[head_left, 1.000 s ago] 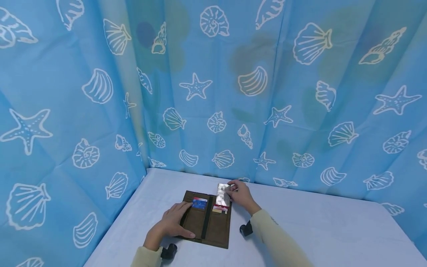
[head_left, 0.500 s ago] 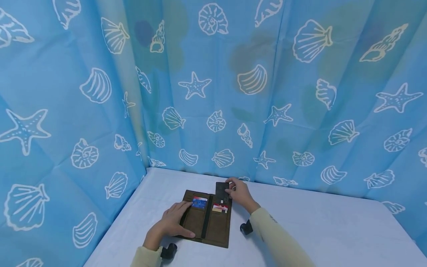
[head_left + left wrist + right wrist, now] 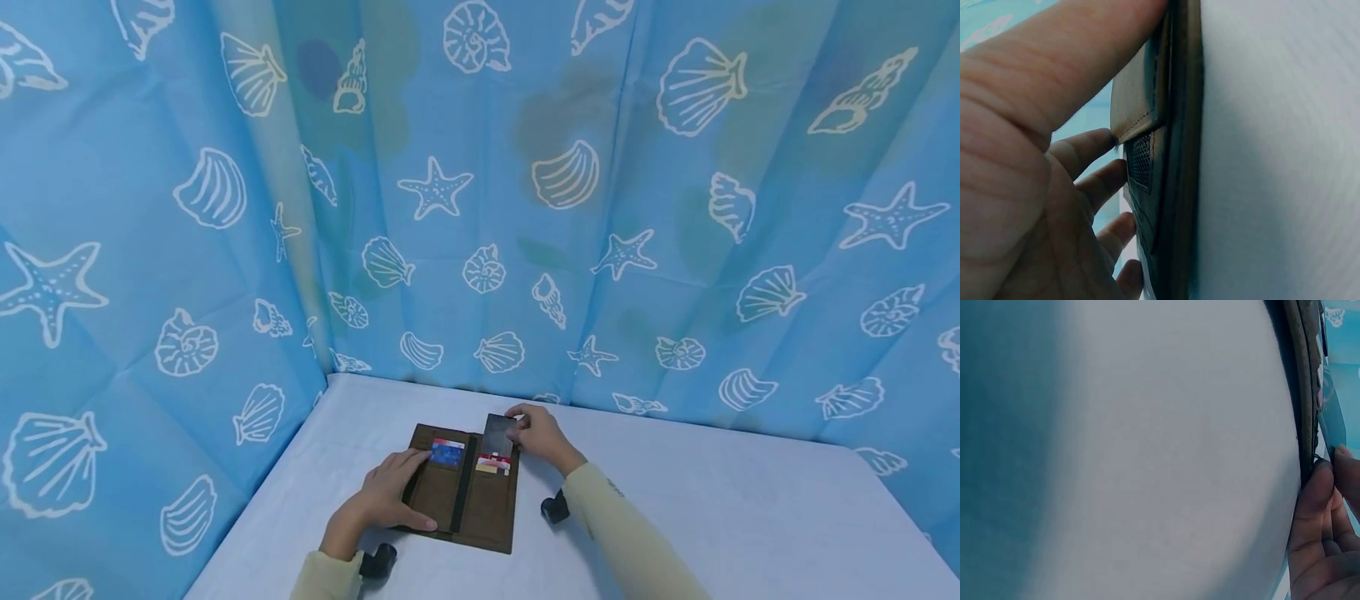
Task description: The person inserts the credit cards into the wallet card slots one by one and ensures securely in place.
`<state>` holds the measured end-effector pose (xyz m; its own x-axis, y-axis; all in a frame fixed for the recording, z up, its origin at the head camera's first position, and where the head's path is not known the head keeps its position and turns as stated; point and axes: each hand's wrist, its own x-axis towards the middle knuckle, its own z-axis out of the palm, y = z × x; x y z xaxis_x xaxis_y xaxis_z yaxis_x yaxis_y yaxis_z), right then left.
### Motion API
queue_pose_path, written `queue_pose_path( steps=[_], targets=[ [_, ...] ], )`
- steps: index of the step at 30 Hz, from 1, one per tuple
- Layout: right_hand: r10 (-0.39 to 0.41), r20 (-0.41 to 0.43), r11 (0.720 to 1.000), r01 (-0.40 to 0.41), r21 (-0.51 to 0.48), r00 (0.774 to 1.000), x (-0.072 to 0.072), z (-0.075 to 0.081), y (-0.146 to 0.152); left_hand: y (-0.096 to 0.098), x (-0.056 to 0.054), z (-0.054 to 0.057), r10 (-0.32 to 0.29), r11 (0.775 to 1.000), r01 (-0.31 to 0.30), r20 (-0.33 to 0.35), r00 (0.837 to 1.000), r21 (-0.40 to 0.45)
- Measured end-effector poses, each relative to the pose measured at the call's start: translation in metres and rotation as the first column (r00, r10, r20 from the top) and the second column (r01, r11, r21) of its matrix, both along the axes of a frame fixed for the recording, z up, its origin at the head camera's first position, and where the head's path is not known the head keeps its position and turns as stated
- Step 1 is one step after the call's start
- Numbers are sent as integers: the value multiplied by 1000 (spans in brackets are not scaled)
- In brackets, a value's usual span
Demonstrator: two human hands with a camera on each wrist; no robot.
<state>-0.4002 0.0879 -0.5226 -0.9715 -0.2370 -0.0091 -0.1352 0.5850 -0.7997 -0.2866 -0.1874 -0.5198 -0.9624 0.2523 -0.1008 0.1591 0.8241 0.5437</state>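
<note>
A brown wallet point(image 3: 487, 512) lies unfolded on the white table, with a dark band down its middle. My left hand point(image 3: 386, 492) rests on its left side, fingers extended and thumb near the lower edge; in the left wrist view the fingertips touch the wallet point(image 3: 1185, 156). At the top of the right half, my right hand point(image 3: 542, 437) pinches a dark card point(image 3: 498, 435) by its right edge. The card's lower end meets the wallet's upper slots, where several other cards point(image 3: 492, 468) show. A blue card point(image 3: 447, 452) sits in a left-half slot.
Blue curtains point(image 3: 450, 292) with white shell prints stand behind and to the left of the white table point(image 3: 712, 517). A black wrist device point(image 3: 555, 507) shows under the right sleeve and another black device point(image 3: 378, 562) by the left sleeve.
The card in my right hand went from bright glare to dark as its tilt changed, and now sits slightly lower toward the wallet. My left hand has stayed on the wallet.
</note>
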Motion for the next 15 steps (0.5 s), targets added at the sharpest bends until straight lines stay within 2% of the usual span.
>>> queue_pose_path(
  steps=[5, 10, 15],
  targets=[
    [26, 20, 998, -27, 55, 999, 0, -1, 2, 2, 2, 2, -2, 1000, 2, 10, 1000, 2],
    [84, 2, 987, -83, 136, 997, -1, -3, 1, 2, 1, 4, 8, 1000, -8, 27, 1000, -17],
    [91, 15, 986, -92, 139, 996, 5, -2, -1, 2, -1, 3, 7, 1000, -6, 35, 999, -27]
  ],
)
